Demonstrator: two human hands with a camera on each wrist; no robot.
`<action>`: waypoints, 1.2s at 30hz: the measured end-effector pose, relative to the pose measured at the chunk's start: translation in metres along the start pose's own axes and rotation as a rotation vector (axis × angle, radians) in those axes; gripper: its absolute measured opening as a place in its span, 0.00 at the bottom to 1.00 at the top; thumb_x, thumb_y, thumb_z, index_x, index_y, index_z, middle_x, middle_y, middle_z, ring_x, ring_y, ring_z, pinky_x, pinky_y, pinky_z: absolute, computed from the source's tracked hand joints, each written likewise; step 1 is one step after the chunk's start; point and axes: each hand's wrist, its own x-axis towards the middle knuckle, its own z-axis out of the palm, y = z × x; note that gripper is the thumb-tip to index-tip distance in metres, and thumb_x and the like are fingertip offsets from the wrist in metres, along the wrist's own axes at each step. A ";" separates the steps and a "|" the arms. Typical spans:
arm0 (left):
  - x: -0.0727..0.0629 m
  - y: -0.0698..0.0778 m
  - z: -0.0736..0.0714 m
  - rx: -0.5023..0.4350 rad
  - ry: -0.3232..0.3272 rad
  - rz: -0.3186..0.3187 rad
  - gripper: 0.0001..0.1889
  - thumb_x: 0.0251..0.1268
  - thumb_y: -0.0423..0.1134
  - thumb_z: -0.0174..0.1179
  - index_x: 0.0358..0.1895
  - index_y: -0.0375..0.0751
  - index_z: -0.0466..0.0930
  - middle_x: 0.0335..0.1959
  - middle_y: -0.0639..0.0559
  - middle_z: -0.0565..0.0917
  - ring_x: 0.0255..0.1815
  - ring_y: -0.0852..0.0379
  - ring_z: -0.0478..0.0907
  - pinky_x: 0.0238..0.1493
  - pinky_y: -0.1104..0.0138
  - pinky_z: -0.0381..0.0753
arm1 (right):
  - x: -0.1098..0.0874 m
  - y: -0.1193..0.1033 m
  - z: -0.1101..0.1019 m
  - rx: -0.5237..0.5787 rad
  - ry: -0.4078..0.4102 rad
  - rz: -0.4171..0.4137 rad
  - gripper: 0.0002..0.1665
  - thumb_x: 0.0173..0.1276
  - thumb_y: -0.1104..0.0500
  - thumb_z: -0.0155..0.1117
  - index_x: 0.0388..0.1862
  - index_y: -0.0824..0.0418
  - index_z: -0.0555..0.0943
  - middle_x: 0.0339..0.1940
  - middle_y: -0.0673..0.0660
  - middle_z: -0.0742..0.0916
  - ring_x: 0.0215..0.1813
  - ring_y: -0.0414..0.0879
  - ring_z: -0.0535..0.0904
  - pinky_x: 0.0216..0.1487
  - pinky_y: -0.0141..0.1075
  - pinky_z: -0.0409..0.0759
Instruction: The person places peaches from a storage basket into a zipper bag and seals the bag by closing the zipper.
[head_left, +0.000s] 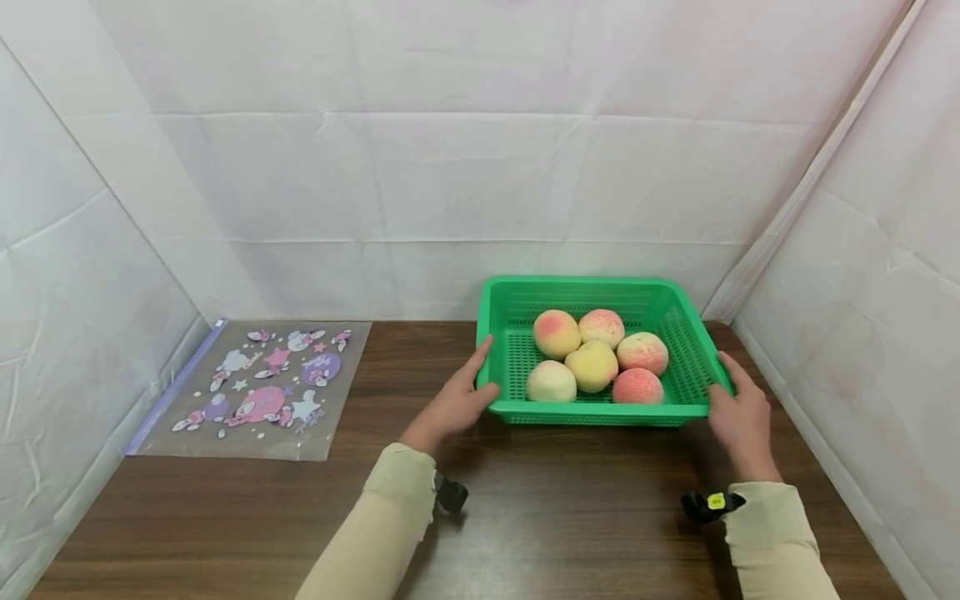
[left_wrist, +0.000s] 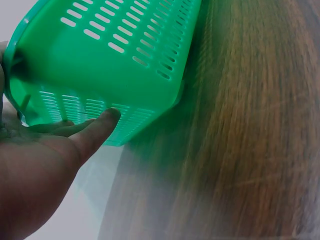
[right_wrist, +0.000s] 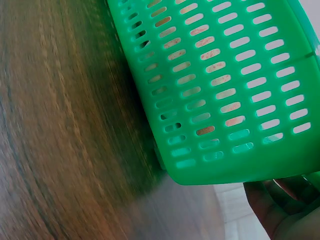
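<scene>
In the head view, the green basket [head_left: 600,410] is in front of me, right of the middle of the table [head_left: 225,517], with six peaches [head_left: 592,367] inside. My left hand [head_left: 453,404] grips its left end near the front corner, thumb on the rim; my right hand [head_left: 742,417] pinches the rim at the right end, thumb on top. A printed bag [head_left: 258,392] lies flat at the left, well apart from the basket, with neither hand near it.

In the left wrist view, my fingers [left_wrist: 97,132] reach along the basket's outer wall, just under the rim. The base is close to the wood; I cannot tell whether it touches.

In the right wrist view, my fingers are bent below the basket's corner, partly out of frame, and bits of peach show through the slots.

I take the step in hand to be handling the basket by both ends. The next move, I judge, calls for an even, level hold so the peaches don't roll.
</scene>
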 end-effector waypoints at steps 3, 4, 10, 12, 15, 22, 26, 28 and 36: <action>-0.002 -0.001 -0.003 -0.016 0.004 -0.011 0.40 0.67 0.38 0.47 0.77 0.68 0.38 0.79 0.52 0.48 0.70 0.52 0.62 0.63 0.57 0.66 | -0.002 -0.002 0.003 0.011 -0.004 -0.004 0.34 0.73 0.55 0.39 0.78 0.46 0.56 0.72 0.66 0.70 0.48 0.59 0.71 0.37 0.41 0.66; -0.003 -0.001 -0.004 -0.020 0.007 -0.017 0.40 0.67 0.37 0.47 0.77 0.67 0.38 0.79 0.52 0.49 0.69 0.53 0.62 0.63 0.57 0.66 | -0.002 -0.002 0.004 0.015 -0.006 -0.007 0.34 0.73 0.55 0.39 0.78 0.46 0.56 0.72 0.66 0.70 0.48 0.59 0.70 0.38 0.41 0.66; -0.009 0.000 -0.012 -0.034 0.007 -0.023 0.41 0.67 0.35 0.48 0.78 0.62 0.39 0.79 0.49 0.49 0.71 0.52 0.60 0.68 0.55 0.64 | -0.006 -0.007 0.010 0.038 -0.002 -0.024 0.34 0.72 0.56 0.40 0.78 0.46 0.56 0.72 0.65 0.70 0.49 0.57 0.69 0.43 0.43 0.67; -0.010 -0.001 -0.014 -0.045 0.002 -0.027 0.41 0.67 0.36 0.48 0.78 0.65 0.40 0.79 0.50 0.48 0.72 0.52 0.59 0.68 0.54 0.64 | -0.007 -0.008 0.012 0.046 -0.002 -0.029 0.34 0.72 0.57 0.40 0.78 0.46 0.56 0.72 0.65 0.70 0.50 0.57 0.69 0.44 0.43 0.66; -0.011 -0.003 -0.018 -0.052 0.003 -0.035 0.40 0.67 0.36 0.49 0.77 0.69 0.40 0.79 0.51 0.47 0.74 0.53 0.56 0.71 0.53 0.61 | -0.009 -0.010 0.016 0.056 -0.001 -0.042 0.34 0.72 0.58 0.40 0.78 0.46 0.57 0.71 0.65 0.70 0.51 0.57 0.69 0.44 0.43 0.66; -0.016 -0.008 -0.029 -0.010 0.012 -0.043 0.40 0.67 0.38 0.49 0.78 0.64 0.40 0.80 0.51 0.46 0.77 0.52 0.50 0.75 0.49 0.55 | -0.014 -0.019 0.024 0.091 -0.008 -0.051 0.33 0.73 0.58 0.40 0.77 0.45 0.57 0.71 0.64 0.71 0.50 0.55 0.69 0.44 0.41 0.66; -0.019 -0.009 -0.035 -0.002 0.015 -0.061 0.40 0.68 0.38 0.49 0.78 0.66 0.40 0.80 0.50 0.46 0.78 0.51 0.49 0.75 0.48 0.54 | -0.017 -0.023 0.029 0.109 -0.012 -0.055 0.33 0.73 0.58 0.40 0.77 0.45 0.58 0.72 0.62 0.70 0.53 0.55 0.69 0.48 0.44 0.67; -0.021 -0.010 -0.038 0.000 0.016 -0.067 0.40 0.68 0.39 0.50 0.78 0.66 0.40 0.80 0.50 0.46 0.78 0.50 0.48 0.75 0.48 0.54 | -0.018 -0.025 0.032 0.116 -0.012 -0.054 0.33 0.73 0.58 0.40 0.77 0.45 0.57 0.73 0.61 0.70 0.54 0.55 0.69 0.50 0.44 0.67; -0.025 -0.016 -0.047 0.009 0.030 -0.077 0.39 0.66 0.39 0.50 0.78 0.63 0.44 0.79 0.50 0.48 0.77 0.49 0.50 0.74 0.45 0.53 | -0.022 -0.030 0.041 0.131 -0.011 -0.068 0.34 0.73 0.59 0.40 0.77 0.44 0.58 0.73 0.61 0.70 0.54 0.55 0.69 0.51 0.45 0.67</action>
